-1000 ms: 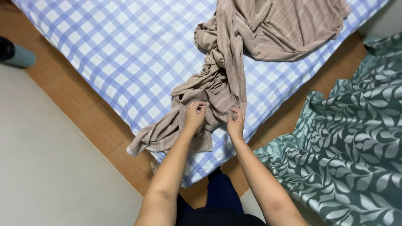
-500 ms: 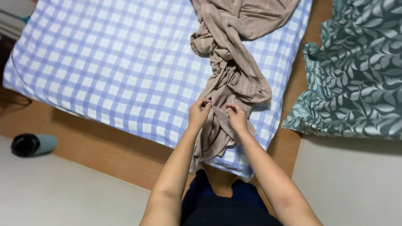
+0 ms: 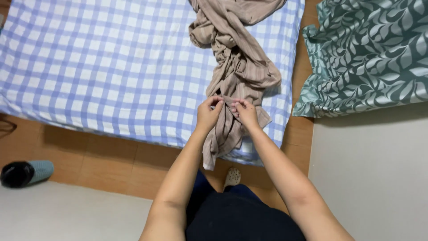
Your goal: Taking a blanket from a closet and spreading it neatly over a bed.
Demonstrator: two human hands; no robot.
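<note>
Both hands pinch twisted beige garment (image 3: 236, 67) at its lower end, near bed (image 3: 111, 67) edge: left hand (image 3: 208, 114), right hand (image 3: 244, 112). Keep pinches close, draw hem apart evenly, let twist unwind.

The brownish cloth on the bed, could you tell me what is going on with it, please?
A person stands at the edge of a bed and pinches a twisted, striped beige cloth with both hands. The left hand and right hand grip it side by side near its lower end, which hangs over the edge of the blue checked sheet. A green leaf-patterned fabric lies to the right, and a dark-capped bottle lies on the floor.
</note>
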